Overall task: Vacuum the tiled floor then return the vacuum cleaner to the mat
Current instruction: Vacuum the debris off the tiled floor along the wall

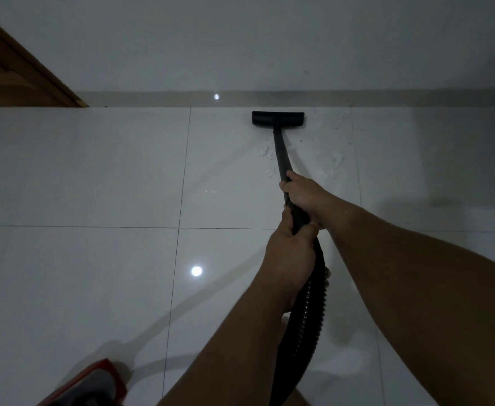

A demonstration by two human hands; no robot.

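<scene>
Vacuuming step: both hands, right hand [302,191] ahead of left hand [288,247], fingers wrapped around the wand [281,153], nozzle [278,118] near the wall [240,39]; next, probably sweep the white dust [325,150] beside the nozzle.

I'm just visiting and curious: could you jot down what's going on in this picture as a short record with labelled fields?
Activity: a person vacuums a tiled floor
Tool: black vacuum wand, its floor head by the wall base
Right hand: grips the wand, farther forward
Left hand: grips the wand behind it, where the ribbed hose begins
Dirt: white powdery debris around the wand
Other: red and grey object at bottom left, partly out of view; wooden door at upper left
</scene>
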